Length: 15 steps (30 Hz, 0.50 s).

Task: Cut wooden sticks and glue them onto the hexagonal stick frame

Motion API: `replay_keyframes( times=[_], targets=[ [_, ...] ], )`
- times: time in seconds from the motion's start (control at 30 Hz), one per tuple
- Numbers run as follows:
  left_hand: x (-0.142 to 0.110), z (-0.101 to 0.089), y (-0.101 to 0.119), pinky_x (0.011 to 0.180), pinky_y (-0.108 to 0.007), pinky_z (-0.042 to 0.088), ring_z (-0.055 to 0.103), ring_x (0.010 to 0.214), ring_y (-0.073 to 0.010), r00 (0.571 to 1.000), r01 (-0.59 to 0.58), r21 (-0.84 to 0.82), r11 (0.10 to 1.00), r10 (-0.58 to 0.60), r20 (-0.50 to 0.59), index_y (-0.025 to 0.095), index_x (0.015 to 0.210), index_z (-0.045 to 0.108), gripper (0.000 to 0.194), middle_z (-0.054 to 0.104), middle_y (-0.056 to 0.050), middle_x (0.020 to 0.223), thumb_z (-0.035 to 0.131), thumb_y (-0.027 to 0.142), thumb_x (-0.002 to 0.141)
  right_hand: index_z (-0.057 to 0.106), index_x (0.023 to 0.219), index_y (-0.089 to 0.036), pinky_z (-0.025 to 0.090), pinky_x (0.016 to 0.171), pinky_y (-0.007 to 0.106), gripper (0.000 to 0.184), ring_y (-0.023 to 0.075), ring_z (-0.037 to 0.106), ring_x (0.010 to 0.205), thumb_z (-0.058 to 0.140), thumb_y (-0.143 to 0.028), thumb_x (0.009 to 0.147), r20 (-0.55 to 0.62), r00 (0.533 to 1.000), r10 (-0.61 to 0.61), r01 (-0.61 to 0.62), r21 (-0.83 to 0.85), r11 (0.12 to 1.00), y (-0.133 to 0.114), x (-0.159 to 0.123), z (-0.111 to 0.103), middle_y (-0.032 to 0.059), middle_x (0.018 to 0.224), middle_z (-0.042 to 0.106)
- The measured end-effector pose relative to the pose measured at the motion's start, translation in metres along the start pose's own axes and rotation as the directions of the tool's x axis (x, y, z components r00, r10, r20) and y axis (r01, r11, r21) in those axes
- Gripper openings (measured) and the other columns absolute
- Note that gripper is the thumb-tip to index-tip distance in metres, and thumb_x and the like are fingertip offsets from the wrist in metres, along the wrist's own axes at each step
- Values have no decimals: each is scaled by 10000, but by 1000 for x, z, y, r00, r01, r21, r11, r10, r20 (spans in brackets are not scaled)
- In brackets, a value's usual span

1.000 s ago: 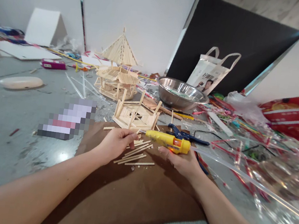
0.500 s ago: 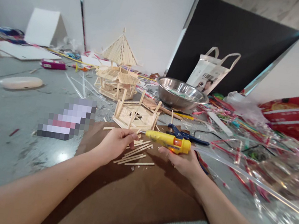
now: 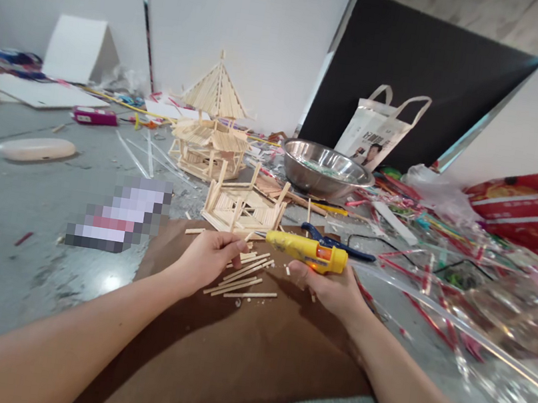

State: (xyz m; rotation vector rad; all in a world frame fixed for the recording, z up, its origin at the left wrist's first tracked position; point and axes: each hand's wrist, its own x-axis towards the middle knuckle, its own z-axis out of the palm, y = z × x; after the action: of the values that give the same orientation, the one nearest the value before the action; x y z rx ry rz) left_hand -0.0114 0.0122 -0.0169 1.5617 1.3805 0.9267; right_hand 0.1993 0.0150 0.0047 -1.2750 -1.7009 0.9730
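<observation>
A yellow hot glue gun (image 3: 306,251) is gripped in my right hand (image 3: 334,289), its nozzle pointing left and a clear glue stick trailing from its back. My left hand (image 3: 210,259) is closed in a pinch on a small wooden stick (image 3: 250,235), only whose tip shows, close to the nozzle. Just behind my hands stands a low frame of wooden sticks (image 3: 245,208) with upright posts. Several loose sticks (image 3: 245,277) lie on the brown sheet (image 3: 225,357) below my hands. Farther back is a pagoda model (image 3: 213,122) of the same sticks.
Blue-handled pliers (image 3: 338,244) lie behind the glue gun. A steel bowl (image 3: 327,170) and a white bag (image 3: 378,130) stand at the back. Plastic scraps and a red package (image 3: 531,207) crowd the right side. A blurred phone-like object (image 3: 120,216) lies left.
My right hand and the glue gun have shifted slightly right, drawing the nozzle a little away from my left hand. My left hand stays nearly still.
</observation>
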Motion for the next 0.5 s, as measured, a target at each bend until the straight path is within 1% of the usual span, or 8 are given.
replay_keyframes(
  times=[0.17,0.23,0.3,0.4,0.5],
  targets=[
    [0,0,2,372,-178,222,330,385,-48,1000,2,7,1000,-2,13,129,666,583,366,542,12,544,403,444,716,630,835,-235,455,465,206,240,140,575,638,636,-258,597,51,998,-27,27,6,1000,0,0,2,-24,615,602],
    [-1,0,4,372,-175,225,324,381,-45,1000,2,9,1000,-2,15,129,640,575,361,531,16,529,405,439,716,630,842,-244,460,479,209,246,143,576,653,636,-259,597,46,999,-29,30,-18,999,3,0,1,-27,622,605],
    [-2,0,6,374,-173,230,318,376,-43,1000,10,4,1000,-10,15,129,620,567,356,520,21,511,408,433,715,634,830,-244,466,490,220,234,149,577,656,633,-269,597,21,1000,-13,14,-49,999,6,0,0,-26,622,608],
    [-2,0,7,375,-173,237,321,378,-43,1000,21,-11,1000,-21,14,132,655,576,346,530,22,523,414,432,710,639,789,-230,478,528,255,215,155,576,637,639,-289,583,-33,999,12,-15,-74,997,8,1,-2,-18,638,617],
    [-2,0,6,373,-178,233,326,380,-47,1000,18,-7,1000,-18,10,133,701,591,371,543,20,541,412,458,703,629,770,-211,482,584,286,225,147,570,632,647,-300,565,-75,997,-3,2,-14,1000,7,3,-2,-8,697,626]
  ],
)
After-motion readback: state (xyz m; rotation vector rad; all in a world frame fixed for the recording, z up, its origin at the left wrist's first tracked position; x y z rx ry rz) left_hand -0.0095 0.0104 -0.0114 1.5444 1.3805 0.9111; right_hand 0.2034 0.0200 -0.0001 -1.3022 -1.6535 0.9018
